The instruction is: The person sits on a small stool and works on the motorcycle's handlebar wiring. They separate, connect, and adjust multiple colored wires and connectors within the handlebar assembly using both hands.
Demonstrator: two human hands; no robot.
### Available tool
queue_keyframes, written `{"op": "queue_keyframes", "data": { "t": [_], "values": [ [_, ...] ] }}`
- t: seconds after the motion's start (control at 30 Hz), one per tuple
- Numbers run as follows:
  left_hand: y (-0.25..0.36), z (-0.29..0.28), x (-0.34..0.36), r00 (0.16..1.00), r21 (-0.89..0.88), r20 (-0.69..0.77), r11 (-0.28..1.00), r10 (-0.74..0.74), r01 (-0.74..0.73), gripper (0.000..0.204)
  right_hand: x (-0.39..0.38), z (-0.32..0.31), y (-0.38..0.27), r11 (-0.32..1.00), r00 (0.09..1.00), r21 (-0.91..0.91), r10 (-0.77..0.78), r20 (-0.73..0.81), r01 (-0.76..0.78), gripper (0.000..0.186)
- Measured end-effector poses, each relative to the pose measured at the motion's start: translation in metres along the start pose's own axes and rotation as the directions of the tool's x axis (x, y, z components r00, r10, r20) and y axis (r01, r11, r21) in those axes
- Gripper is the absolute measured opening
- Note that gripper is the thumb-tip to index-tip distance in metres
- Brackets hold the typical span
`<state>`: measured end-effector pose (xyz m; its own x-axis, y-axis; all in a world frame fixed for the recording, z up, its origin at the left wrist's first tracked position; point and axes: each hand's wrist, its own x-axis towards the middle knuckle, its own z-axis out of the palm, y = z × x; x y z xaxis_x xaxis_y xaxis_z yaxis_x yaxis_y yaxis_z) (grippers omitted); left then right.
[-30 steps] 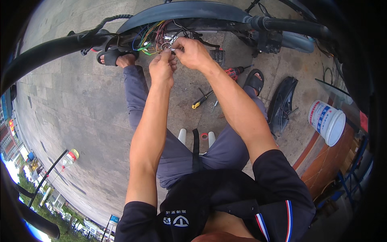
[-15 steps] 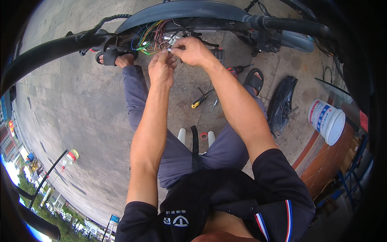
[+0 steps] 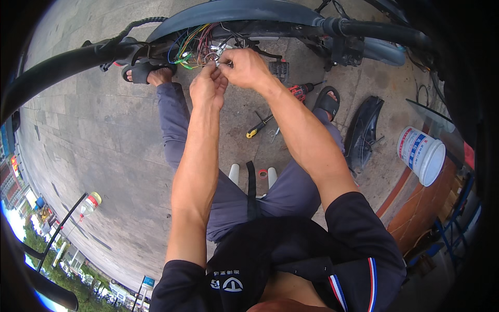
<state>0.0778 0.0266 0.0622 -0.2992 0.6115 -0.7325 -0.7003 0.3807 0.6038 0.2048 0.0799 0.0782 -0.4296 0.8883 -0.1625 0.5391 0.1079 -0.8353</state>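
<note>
Both my hands are raised to a bundle of coloured wires [image 3: 193, 48] hanging out under the dark handlebar body of a scooter [image 3: 234, 13]. My left hand [image 3: 208, 87] pinches a wire end with its fingertips. My right hand [image 3: 245, 66] meets it from the right and grips a small pale connector or wire end at the same spot. The fingertips of both hands touch. What exactly sits between them is too small to tell.
On the paving lie a yellow-handled screwdriver [image 3: 259, 127], a red cordless drill [image 3: 299, 91], a black plastic cover panel [image 3: 364, 132] and a white bucket [image 3: 422, 155]. My sandalled feet [image 3: 143, 73] rest under the bars. A bottle [image 3: 89, 204] lies at the left.
Both hands have stayed at the wire bundle, shifting only slightly while working the wire ends.
</note>
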Motion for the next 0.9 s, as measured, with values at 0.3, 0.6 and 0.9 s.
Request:
{"op": "queue_keyframes", "data": {
  "t": [0.3, 0.6, 0.9],
  "values": [
    [-0.006, 0.009, 0.012, 0.995, -0.098, -0.096, 0.995, 0.028, -0.037, 0.011, -0.004, 0.008, -0.001, 0.991, 0.995, -0.118, -0.074, -0.073, 0.065, 0.021],
    [0.028, -0.005, 0.004, 0.984, 0.002, -0.177, 1.000, 0.023, -0.023, 0.018, 0.000, -0.013, 0.012, 0.976, 0.989, 0.205, -0.045, -0.137, 0.073, 0.020],
    [0.033, -0.032, -0.041, 0.987, 0.263, 0.007, 0.953, -0.158, 0.151, 0.039, 0.004, -0.009, 0.011, 0.991, 0.999, 0.135, 0.019, -0.041, -0.014, 0.025]
  ]
}}
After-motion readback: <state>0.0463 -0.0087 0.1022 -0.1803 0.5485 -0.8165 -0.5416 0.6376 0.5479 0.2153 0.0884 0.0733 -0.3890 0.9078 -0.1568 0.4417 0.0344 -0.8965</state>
